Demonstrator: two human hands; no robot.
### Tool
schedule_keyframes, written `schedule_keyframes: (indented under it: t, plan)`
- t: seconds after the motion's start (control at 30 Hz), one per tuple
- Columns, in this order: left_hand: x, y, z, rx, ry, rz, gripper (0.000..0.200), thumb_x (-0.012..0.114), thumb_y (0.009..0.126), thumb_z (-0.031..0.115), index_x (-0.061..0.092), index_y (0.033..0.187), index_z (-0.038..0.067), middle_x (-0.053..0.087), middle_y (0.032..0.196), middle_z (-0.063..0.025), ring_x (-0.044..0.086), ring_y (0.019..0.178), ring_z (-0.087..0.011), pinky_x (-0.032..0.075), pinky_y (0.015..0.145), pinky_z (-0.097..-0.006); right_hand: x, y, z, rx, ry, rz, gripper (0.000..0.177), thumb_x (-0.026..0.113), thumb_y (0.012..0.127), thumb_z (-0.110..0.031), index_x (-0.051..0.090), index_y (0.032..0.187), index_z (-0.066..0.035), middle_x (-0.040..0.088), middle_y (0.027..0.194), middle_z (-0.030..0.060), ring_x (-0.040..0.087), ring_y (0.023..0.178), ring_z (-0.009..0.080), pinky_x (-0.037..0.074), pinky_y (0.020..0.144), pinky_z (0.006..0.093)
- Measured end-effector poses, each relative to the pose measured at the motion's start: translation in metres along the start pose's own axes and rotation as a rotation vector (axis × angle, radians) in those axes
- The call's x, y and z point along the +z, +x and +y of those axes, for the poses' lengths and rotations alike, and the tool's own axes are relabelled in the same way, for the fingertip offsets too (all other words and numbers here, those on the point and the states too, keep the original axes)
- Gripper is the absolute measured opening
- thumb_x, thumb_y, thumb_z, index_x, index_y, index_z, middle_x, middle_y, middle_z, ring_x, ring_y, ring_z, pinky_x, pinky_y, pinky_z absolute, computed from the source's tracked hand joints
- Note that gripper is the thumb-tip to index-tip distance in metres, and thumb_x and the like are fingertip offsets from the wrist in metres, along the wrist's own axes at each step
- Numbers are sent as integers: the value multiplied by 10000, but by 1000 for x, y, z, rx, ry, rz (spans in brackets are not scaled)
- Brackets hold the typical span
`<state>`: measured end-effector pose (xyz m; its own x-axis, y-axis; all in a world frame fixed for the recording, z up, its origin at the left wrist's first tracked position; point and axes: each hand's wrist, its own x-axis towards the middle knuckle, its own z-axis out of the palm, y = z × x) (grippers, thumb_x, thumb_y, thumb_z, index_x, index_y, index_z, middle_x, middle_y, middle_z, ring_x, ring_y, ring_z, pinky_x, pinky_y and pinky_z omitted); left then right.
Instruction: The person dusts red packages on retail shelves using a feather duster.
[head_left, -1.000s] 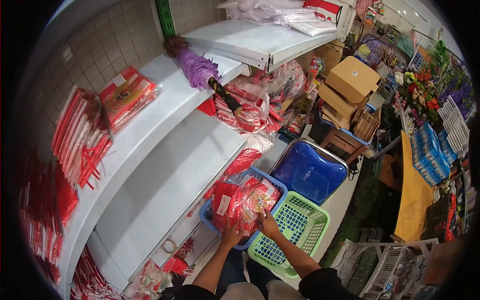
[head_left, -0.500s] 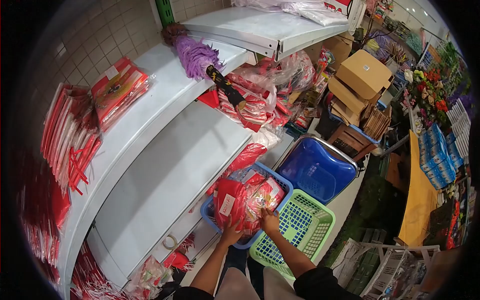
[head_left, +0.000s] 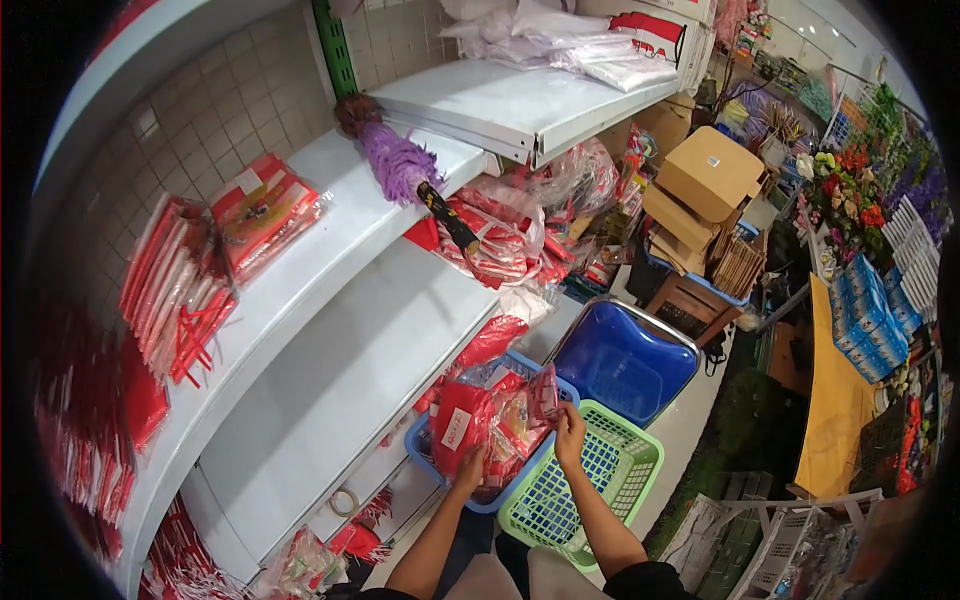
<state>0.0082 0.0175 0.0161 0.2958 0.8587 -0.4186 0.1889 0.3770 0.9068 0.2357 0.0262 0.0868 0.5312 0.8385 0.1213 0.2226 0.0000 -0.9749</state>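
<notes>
In the head view, a blue basket (head_left: 418, 447) holds several red packets in clear plastic. My left hand (head_left: 470, 468) grips the lower edge of a red packet with a white label (head_left: 462, 405), which is tilted up at the basket's left side. My right hand (head_left: 569, 432) is closed on the edge of a clear plastic packet (head_left: 544, 393), lifted at the basket's right side. Between the hands lie other red packets (head_left: 513, 425). A green basket (head_left: 648, 455) stands against the blue one, under my right forearm.
Pale shelves (head_left: 330, 350) run along the left, with red packets (head_left: 265, 215) and a purple feather duster (head_left: 395, 160) on top. A tape roll (head_left: 343, 502) sits on the lower shelf. Beyond the baskets are a blue chair (head_left: 625, 360) and cardboard boxes (head_left: 710, 175).
My right hand has moved right and lifted the edge of a plastic packet. My left hand now grips the labelled packet's lower edge, and the packet is tilted more upright. The view has tilted up.
</notes>
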Motion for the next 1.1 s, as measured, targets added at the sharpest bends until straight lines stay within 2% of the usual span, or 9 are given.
schedule_keyframes:
  t: [0.13,0.2,0.23,0.3,0.37,0.47,0.6,0.9,1.1]
  plan:
    - [12,-22,110,-194,-659,-141,745,398,838,621,308,1378,115,318,1401,-153,292,1289,-304,240,1036,-517,-12,-16,-95,-161,130,-143,177,418,890,-21,577,944,37,581,786,55,515,710,92,439,656,244]
    - [8,-34,155,-178,-991,-264,793,384,815,673,310,1374,115,347,1386,-121,357,1251,-267,296,1016,-490,-26,-26,-140,-355,-5,-320,209,426,819,52,600,931,24,628,880,132,607,884,227,445,798,299]
    - [11,-46,190,-272,-1121,-117,752,366,833,655,334,1357,116,340,1383,-132,391,1225,-274,321,1013,-483,-30,-31,-152,-464,12,-405,221,436,802,54,609,932,11,622,928,135,590,929,256,434,834,327]
    - [2,-57,190,632,-465,-1,691,373,848,630,399,1301,110,410,1316,-133,456,1150,-281,369,978,-466,-37,-42,-171,-601,0,-553,227,459,793,32,624,943,-12,605,1016,133,554,1009,288,410,890,371]
    - [3,-99,253,179,-1127,-198,616,383,867,595,479,1215,96,530,1163,-122,550,1009,-283,443,907,-433,-43,-52,-188,-653,-61,-680,218,486,809,-15,638,964,-32,584,1098,124,515,1080,293,384,932,403]
    - [-8,-115,262,204,-1198,-242,617,382,867,594,479,1216,95,532,1162,-123,551,1007,-283,443,906,-432,-45,-55,-207,-660,-23,-721,240,528,827,-93,627,1043,-61,519,1220,131,457,1153,310,349,972,421]
    - [-28,-137,267,314,-1204,-221,617,381,868,594,478,1216,94,533,1159,-123,553,1004,-283,445,904,-432,-39,-53,-246,-709,30,-665,248,552,841,-153,644,1061,-86,502,1243,159,444,1171,310,339,973,427]
    - [-73,-194,277,609,-1238,-58,618,379,869,593,476,1218,92,537,1154,-124,556,997,-282,447,901,-430,-7,14,-387,-899,80,33,131,573,787,-59,612,895,5,493,1111,157,484,1038,289,397,868,358]
    - [-91,-220,290,728,-1243,-22,619,378,870,592,475,1219,91,539,1151,-124,558,993,-281,449,899,-429,76,98,-447,-942,-191,31,325,591,773,-69,477,1067,12,489,997,188,502,954,385,420,813,426]
